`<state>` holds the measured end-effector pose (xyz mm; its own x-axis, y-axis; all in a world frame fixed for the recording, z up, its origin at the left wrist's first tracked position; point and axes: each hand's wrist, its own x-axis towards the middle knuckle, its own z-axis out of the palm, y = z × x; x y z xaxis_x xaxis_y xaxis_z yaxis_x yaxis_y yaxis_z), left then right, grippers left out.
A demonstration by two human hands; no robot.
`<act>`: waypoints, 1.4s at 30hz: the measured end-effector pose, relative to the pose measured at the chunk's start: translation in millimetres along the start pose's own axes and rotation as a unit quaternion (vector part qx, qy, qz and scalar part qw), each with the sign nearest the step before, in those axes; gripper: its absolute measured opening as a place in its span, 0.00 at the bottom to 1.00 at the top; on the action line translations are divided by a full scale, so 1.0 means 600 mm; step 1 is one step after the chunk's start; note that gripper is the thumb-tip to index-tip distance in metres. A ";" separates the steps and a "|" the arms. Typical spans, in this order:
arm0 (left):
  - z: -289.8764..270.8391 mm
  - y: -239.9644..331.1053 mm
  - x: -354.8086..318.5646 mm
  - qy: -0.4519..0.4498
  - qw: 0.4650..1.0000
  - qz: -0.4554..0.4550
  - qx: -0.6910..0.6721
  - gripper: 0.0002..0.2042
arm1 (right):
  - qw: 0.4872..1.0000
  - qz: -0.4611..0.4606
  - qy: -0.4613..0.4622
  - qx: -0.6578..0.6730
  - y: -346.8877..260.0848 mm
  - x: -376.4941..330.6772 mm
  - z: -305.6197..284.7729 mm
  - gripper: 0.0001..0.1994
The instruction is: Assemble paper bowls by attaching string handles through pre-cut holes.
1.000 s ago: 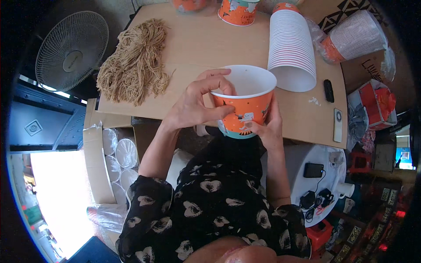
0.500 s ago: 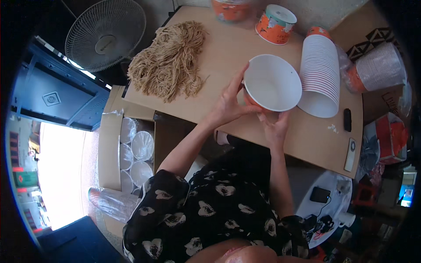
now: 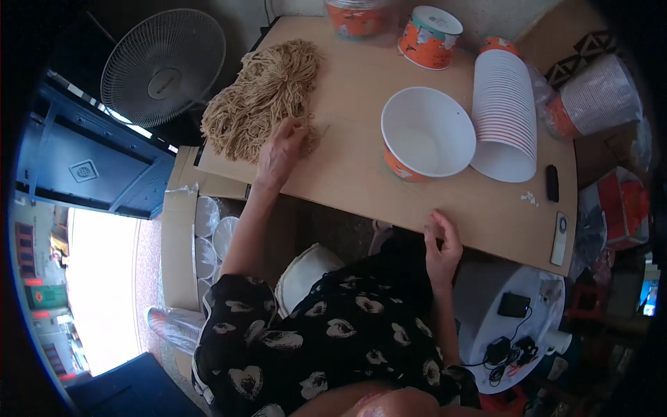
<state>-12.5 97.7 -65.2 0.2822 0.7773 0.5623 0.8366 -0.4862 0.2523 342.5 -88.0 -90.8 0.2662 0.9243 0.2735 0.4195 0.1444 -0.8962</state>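
Head view shows my left hand (image 3: 281, 149) reaching out over the cardboard-topped table (image 3: 361, 181), fingers curled down into the near right edge of the heap of tan cords (image 3: 260, 104). Whether I have pinched any strands or am only touching them I cannot tell; the fingertips are buried in the pile.

I judge the cords to be light, soft and limp, more like loose twine than anything stiff. They lie tangled, so pulling from the middle would likely drag a whole clump along. A small pinch at the loose ends along the near edge, right under my fingers, looks like the best place to take hold.

My right hand (image 3: 442, 243) rests at the near edge of the table, fingers loosely bent, holding nothing that I can see.

Between the two hands, farther in, stands an open paper bucket (image 3: 425, 135), white inside and orange outside, upright and empty as far as I can tell. It sits to the right of the heap and well apart from it. Just beside it on the right lies a long stack of nested buckets (image 3: 504, 104), on its side. A lidded bucket (image 3: 431, 36) stands at the far edge.
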 end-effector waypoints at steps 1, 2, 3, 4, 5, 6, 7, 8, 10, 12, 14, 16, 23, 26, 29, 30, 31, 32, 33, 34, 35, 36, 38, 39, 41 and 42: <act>0.000 -0.001 -0.003 0.004 1.000 0.022 0.005 0.11 | 1.000 0.015 -0.007 0.017 -0.012 -0.016 -0.009 0.16; 0.002 -0.002 -0.010 0.003 0.999 0.032 -0.002 0.11 | 1.000 -0.013 -0.004 0.002 -0.021 -0.028 -0.017 0.12; 0.003 -0.003 -0.018 0.003 1.000 0.023 -0.019 0.10 | 1.000 0.014 -0.021 0.012 -0.026 -0.045 -0.026 0.11; 0.006 0.009 -0.022 0.003 0.999 0.013 -0.038 0.08 | 0.998 0.040 -0.037 0.022 -0.030 -0.062 -0.039 0.09; -0.004 0.049 -0.026 -0.004 0.996 -0.031 -0.081 0.05 | 0.994 0.048 -0.038 0.087 -0.034 -0.076 -0.050 0.08; -0.013 0.086 -0.039 0.014 0.994 -0.021 -0.103 0.04 | 0.989 0.061 -0.059 0.125 -0.043 -0.087 -0.065 0.08; -0.023 0.126 -0.056 0.032 0.991 -0.010 -0.126 0.03 | 0.986 0.078 -0.074 0.129 -0.053 -0.099 -0.077 0.08; -0.040 0.184 -0.068 0.023 0.981 -0.046 -0.188 0.02 | 0.982 0.084 -0.093 0.138 -0.059 -0.112 -0.084 0.08; -0.062 0.259 -0.129 -0.012 0.978 -0.043 -0.202 0.01 | 0.983 0.043 -0.158 0.086 -0.052 -0.145 -0.091 0.08; -0.081 0.352 -0.190 -0.063 0.957 -0.023 -0.282 0.03 | 0.980 0.020 -0.169 0.104 -0.058 -0.184 -0.094 0.09; -0.101 0.437 -0.236 -0.154 0.913 -0.064 -0.372 0.05 | 0.979 0.023 -0.153 0.135 -0.068 -0.221 -0.095 0.12; -0.081 0.494 -0.280 -0.143 0.886 -0.053 -0.437 0.04 | 0.980 0.032 -0.144 0.137 -0.085 -0.244 -0.110 0.12; -0.050 0.573 -0.244 -0.111 0.900 0.067 -0.415 0.04 | 0.983 0.016 -0.029 0.180 -0.072 -0.232 -0.162 0.09; -0.009 0.588 -0.184 -0.125 0.892 0.057 -0.430 0.05 | 0.986 0.015 0.003 0.169 -0.065 -0.165 -0.186 0.09; 0.059 0.589 -0.101 -0.195 0.849 0.026 -0.491 0.05 | 0.976 0.069 0.029 0.202 -0.050 -0.050 -0.220 0.14; 0.092 0.586 -0.072 -0.225 0.829 0.017 -0.513 0.05 | 0.958 0.086 0.048 0.270 -0.033 -0.009 -0.226 0.13; 0.119 0.585 -0.042 -0.241 0.803 0.005 -0.546 0.06 | 0.933 0.106 0.066 0.338 -0.019 0.031 -0.229 0.13; 0.150 0.578 -0.003 -0.294 0.781 -0.011 -0.551 0.06 | 0.889 0.122 0.053 0.438 -0.006 0.075 -0.237 0.12; 0.182 0.571 0.040 -0.346 0.756 -0.027 -0.555 0.06 | 0.865 0.138 -0.004 0.483 0.012 0.131 -0.252 0.13; 0.217 0.563 0.082 -0.348 0.762 0.020 -0.546 0.08 | 0.835 0.152 -0.060 0.526 0.016 0.187 -0.267 0.13; 0.224 0.564 0.127 -0.353 0.759 0.016 -0.547 0.08 | 0.882 0.189 -0.076 0.424 0.001 0.234 -0.281 0.12; 0.228 0.564 0.171 -0.353 0.748 0.043 -0.561 0.10 | 0.881 0.195 -0.075 0.425 -0.018 0.285 -0.294 0.12; 0.196 0.565 0.275 -0.403 0.727 0.036 -0.554 0.13 | 0.958 0.148 -0.160 0.184 -0.069 0.397 -0.328 0.12; 0.178 0.553 0.324 -0.405 0.727 0.032 -0.554 0.13 | 0.955 0.166 -0.181 0.168 -0.088 0.449 -0.345 0.13; 0.141 0.522 0.412 -0.384 0.762 0.144 -0.501 0.12 | 0.946 0.179 -0.207 0.171 -0.124 0.537 -0.357 0.13; 0.119 0.514 0.451 -0.386 0.760 0.135 -0.506 0.12 | 0.938 0.190 -0.233 0.173 -0.142 0.574 -0.359 0.13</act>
<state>355.3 186.4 108.7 0.8971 0.4080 0.1697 0.0214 -0.4237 0.9055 585.4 141.8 154.7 -0.1031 0.9745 -0.1995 0.0433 -0.1960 -0.9797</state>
